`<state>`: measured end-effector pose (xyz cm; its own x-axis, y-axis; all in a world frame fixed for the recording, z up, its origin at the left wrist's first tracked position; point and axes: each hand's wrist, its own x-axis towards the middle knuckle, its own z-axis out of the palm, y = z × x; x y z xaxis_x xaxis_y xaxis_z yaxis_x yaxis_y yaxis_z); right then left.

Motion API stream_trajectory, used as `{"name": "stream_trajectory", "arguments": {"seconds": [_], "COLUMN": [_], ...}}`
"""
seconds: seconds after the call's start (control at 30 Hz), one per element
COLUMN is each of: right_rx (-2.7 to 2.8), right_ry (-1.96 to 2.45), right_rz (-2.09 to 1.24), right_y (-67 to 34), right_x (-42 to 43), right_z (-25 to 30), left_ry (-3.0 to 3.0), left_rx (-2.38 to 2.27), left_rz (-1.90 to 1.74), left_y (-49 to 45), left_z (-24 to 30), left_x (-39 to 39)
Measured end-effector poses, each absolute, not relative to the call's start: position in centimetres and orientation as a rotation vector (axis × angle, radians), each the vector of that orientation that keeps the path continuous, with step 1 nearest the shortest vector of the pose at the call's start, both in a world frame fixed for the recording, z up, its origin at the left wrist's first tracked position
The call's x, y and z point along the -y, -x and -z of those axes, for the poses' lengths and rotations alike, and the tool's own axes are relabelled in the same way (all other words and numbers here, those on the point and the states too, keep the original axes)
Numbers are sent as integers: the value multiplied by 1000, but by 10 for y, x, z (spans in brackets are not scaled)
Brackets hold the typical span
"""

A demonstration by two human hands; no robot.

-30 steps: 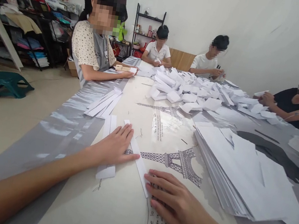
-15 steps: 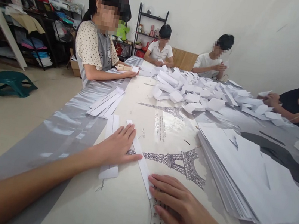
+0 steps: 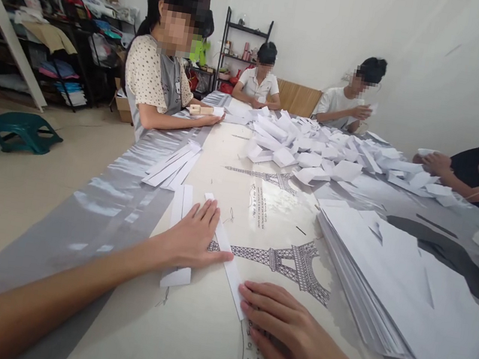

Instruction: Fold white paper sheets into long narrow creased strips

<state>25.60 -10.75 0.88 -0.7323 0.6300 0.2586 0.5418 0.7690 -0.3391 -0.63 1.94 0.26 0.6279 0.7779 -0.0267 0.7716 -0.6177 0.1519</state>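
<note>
A narrow folded strip of white paper [image 3: 231, 272] lies slanted on the printed tablecloth in front of me. My left hand [image 3: 197, 233] rests flat across its upper part, fingers stretched out and thumb apart. At the strip's lower end, the fingertips of my right hand [image 3: 297, 334] touch its right edge, with the fingers extended. Partly under my left wrist is another folded paper piece [image 3: 176, 277]. Beyond it, several long paper strips [image 3: 173, 164] lie fanned out. To the right of my right hand stands a thick stack of white paper sheets [image 3: 404, 284].
A large heap of folded white papers [image 3: 317, 146] covers the table's far part. Several people sit around the table; the person on the left [image 3: 161, 70] holds a wooden block [image 3: 201, 110]. A green stool [image 3: 25, 132] stands on the floor at left.
My hands stay on the strip almost unmoved, and the whole view has shifted slightly. At the far right, a person in white has raised their hands with a paper piece.
</note>
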Motion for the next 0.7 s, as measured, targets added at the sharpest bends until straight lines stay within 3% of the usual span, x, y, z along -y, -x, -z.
{"name": "stream_trajectory", "arguments": {"seconds": [0.4, 0.7], "right_rx": [2570, 2619], "right_ry": [910, 884], "right_rz": [-390, -436], "right_y": [-254, -253], "right_x": [111, 83], "right_z": [-10, -25], "left_ry": [-2682, -2699], "left_rx": [-1361, -1351], "left_rz": [-294, -239], "left_y": [1, 1], "left_z": [1, 3], "left_x": [-23, -18]}}
